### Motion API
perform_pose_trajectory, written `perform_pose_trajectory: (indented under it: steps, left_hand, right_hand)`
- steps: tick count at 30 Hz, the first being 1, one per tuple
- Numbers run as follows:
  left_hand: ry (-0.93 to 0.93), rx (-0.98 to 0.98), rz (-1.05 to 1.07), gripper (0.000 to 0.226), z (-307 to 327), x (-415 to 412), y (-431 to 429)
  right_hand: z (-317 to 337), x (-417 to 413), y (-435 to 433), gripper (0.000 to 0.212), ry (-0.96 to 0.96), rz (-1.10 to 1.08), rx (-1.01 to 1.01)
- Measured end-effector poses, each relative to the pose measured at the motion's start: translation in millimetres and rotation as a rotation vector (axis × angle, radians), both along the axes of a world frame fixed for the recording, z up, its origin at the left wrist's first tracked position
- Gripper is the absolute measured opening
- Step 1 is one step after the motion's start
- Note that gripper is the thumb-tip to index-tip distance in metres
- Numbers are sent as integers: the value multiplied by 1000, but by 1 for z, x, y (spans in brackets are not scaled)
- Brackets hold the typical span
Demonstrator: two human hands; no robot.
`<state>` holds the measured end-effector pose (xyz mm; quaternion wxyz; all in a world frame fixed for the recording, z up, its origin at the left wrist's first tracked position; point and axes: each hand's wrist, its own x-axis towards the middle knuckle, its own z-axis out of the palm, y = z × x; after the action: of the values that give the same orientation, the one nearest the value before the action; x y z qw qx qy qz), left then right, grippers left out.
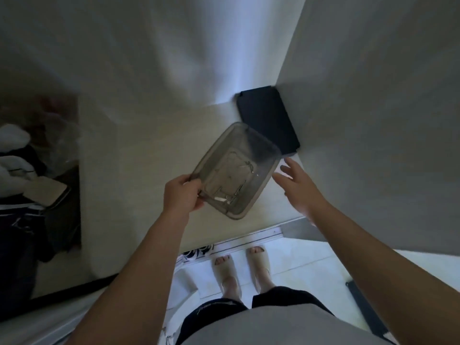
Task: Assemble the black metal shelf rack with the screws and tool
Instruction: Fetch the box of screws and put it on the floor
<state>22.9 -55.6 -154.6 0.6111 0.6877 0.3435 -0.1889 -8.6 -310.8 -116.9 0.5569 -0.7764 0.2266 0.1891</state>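
Note:
A clear plastic container (258,155) is held tilted above a white counter, with small metal screws and a tool (227,196) lying loose in it. My left hand (181,195) grips its near left rim. My right hand (297,181) hovers with spread fingers just right of the container, touching nothing that I can see. A flat black metal shelf panel (267,118) lies on the counter in the far right corner, partly hidden behind the container.
The white counter (154,155) meets a wall on the right and a wall behind. Clothes and a flat beige item (46,191) lie at the left. My sandalled feet stand on pale floor tiles below. A black bar (363,302) lies on the floor at the right.

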Motion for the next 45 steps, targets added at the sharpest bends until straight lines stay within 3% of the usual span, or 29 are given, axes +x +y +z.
perform_pose_trajectory:
  steps: [9, 17, 24, 27, 35, 39, 45]
  left_hand:
    - [136, 100, -476, 28, -3, -51, -16]
    - [112, 143, -920, 30, 11, -98, -95]
    - [104, 120, -1119, 38, 18, -191, -198]
    - [118, 105, -1141, 31, 17, -248, -250]
    - [98, -28, -1330, 11, 6, -393, -377]
    - [144, 71, -1551, 26, -9, -447, -420]
    - [206, 272, -1876, 12, -57, -532, -479]
  right_hand:
    - [-3, -108, -50, 63, 63, -202, -200]
    - [-1, -225, -106, 28, 178, -318, -142]
    - [-8, -376, -174, 19, 183, -458, -147]
    - [-11, -454, -202, 12, 187, -535, -188]
    - [-19, -647, -241, 13, 189, -962, -231]
    - [-31, -716, -235, 16, 192, -1218, -203]
    - [-85, -793, -209, 17, 274, -1621, -56]
